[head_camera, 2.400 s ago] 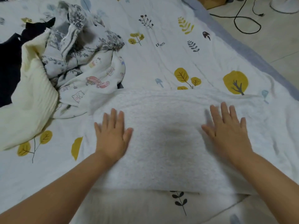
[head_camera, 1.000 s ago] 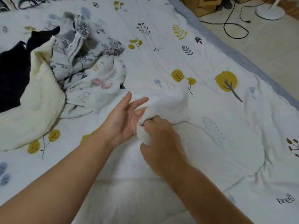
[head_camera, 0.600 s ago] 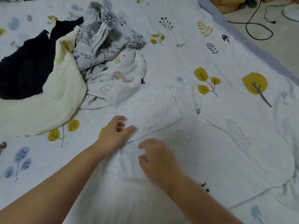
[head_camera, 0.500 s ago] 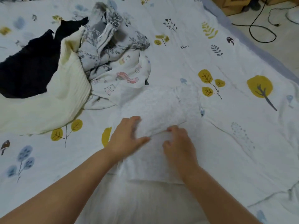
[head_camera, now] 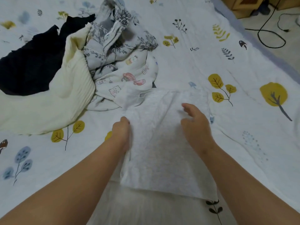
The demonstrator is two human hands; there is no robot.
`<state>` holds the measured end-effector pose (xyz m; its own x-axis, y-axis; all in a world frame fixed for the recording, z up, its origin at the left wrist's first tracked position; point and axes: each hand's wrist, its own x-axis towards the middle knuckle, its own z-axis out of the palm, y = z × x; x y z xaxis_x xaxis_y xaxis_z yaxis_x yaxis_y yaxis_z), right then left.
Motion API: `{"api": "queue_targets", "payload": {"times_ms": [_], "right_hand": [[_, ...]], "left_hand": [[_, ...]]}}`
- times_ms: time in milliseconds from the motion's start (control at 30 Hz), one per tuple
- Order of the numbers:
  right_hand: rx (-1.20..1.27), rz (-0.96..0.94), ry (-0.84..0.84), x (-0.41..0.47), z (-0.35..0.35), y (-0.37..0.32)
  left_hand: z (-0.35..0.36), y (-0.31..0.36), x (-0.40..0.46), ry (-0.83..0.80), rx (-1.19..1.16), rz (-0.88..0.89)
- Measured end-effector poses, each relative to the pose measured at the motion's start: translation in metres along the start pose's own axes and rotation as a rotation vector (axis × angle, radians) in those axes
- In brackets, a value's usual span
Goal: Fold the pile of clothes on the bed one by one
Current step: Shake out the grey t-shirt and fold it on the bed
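Two hands on a white towel (head_camera: 162,143), folded to a narrow block on the bed (head_camera: 211,62) just right of the pile (head_camera: 97,62). Left hand (head_camera: 121,132) curled round the towel's left edge; right hand (head_camera: 195,125) over the far right part, fingers (head_camera: 186,106) loosely bent, pinch or none unclear. Seemingly mid-fold. Next, probably: near edge carried to far edge, corners matched, then smoothed flat.

towel (head_camera: 162,143) white | sheet (head_camera: 211,65) white, yellow leaves | garment (head_camera: 29,65) black
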<state>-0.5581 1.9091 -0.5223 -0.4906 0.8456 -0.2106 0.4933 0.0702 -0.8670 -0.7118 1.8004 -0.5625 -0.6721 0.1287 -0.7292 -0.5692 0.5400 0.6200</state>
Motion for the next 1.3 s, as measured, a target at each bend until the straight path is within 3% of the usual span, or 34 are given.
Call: {"api": "queue_targets", "payload": {"times_ms": [100,200,333,433,600,633,767,867,1000,1100,1167,1300], "right_hand": [[-0.315,0.169,0.152,0.004,-0.019,0.022],[-0.35,0.314,0.111,0.007,-0.03,0.035],[-0.273,0.29,0.058,0.01,-0.031,0.036],[-0.26,0.256,0.056,0.015,-0.031,0.033],[-0.227,0.159,0.106,0.009,-0.027,0.034],[-0.233,0.161,0.093,0.008,-0.024,0.034],[-0.281,0.215,0.024,0.004,-0.015,0.037],[-0.334,0.231,0.016,0.002,-0.013,0.035],[-0.526,0.155,0.014,-0.011,-0.012,0.024],[-0.644,0.076,-0.021,-0.03,-0.008,0.02],[-0.695,0.122,-0.057,-0.039,-0.006,0.022],[-0.639,0.259,-0.107,-0.046,-0.01,0.026]], "left_hand": [[0.008,0.004,-0.005,-0.013,0.182,0.184],[0.022,0.008,-0.016,-0.024,0.291,0.424],[0.04,0.009,-0.017,-0.138,0.49,0.562],[0.048,0.015,-0.016,-0.162,0.63,0.802],[0.025,0.018,-0.023,0.074,0.485,1.173],[0.018,0.016,-0.019,0.107,0.494,1.115],[-0.002,0.013,0.007,0.194,0.494,0.531],[-0.007,0.018,0.011,0.186,0.408,0.369],[-0.012,0.017,-0.002,0.122,0.479,0.298],[-0.026,-0.001,-0.027,0.003,0.74,0.29],[-0.039,-0.018,-0.04,-0.078,0.883,0.364],[-0.057,-0.033,-0.048,-0.192,0.736,0.506]]}}
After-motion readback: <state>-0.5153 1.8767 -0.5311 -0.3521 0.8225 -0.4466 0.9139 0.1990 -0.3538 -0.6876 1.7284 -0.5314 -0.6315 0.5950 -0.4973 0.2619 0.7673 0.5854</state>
